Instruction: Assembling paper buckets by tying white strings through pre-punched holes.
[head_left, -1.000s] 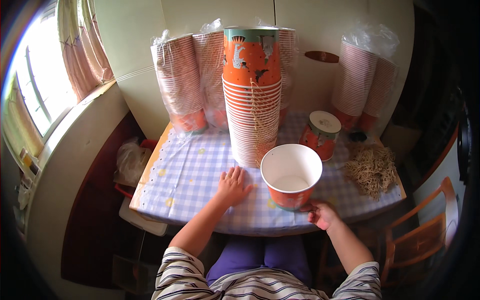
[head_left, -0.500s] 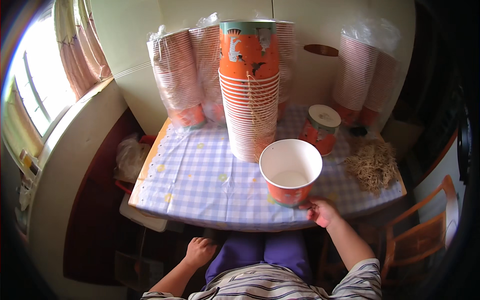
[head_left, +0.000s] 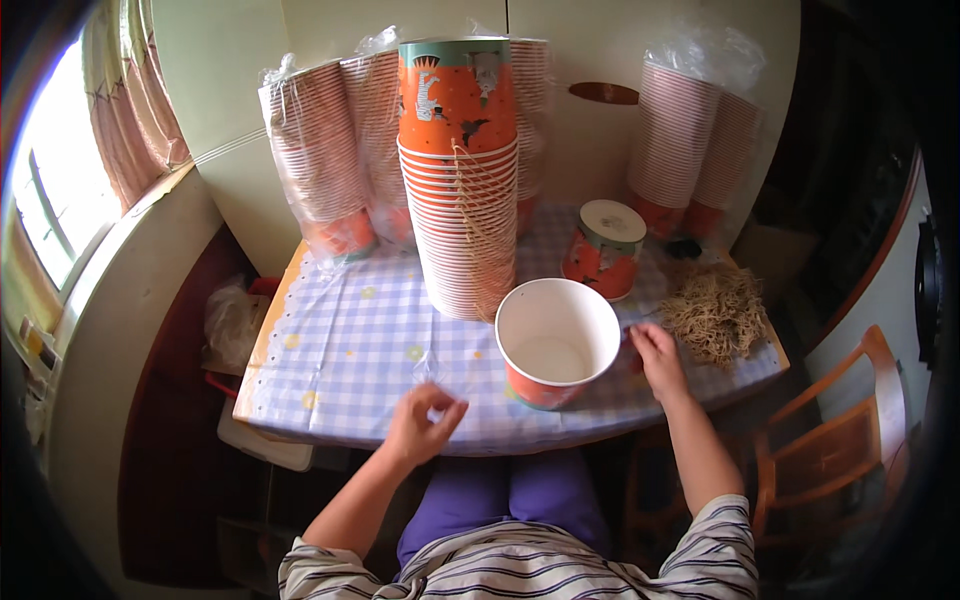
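Note:
A white-lined paper bucket [head_left: 556, 335] with an orange outside stands upright near the table's front edge, its mouth facing up. Just right of its rim is my right hand [head_left: 658, 362], fingers bunched together; whatever they may hold is too small to make out. My left hand [head_left: 424, 424] hovers over the front edge of the table, left of the bucket, its fingers bent and thumb apart, holding nothing I can see. Behind the bucket rises a tall stack of nested paper buckets [head_left: 460, 220], with an upside-down orange one on top and twine loops [head_left: 483, 235] hanging down its side.
An upside-down paper bucket [head_left: 606, 255] sits behind the open one. To the right lies a heap of tan twine [head_left: 722, 312]. Plastic-wrapped bucket stacks [head_left: 315, 160] line the back. A checked cloth [head_left: 350, 370] covers the table; a wooden chair [head_left: 830, 450] stands at right.
My left hand has risen from beside my lap to the table edge. My right hand has moved up from the bucket's base to beside its rim. The whole view has shifted slightly.

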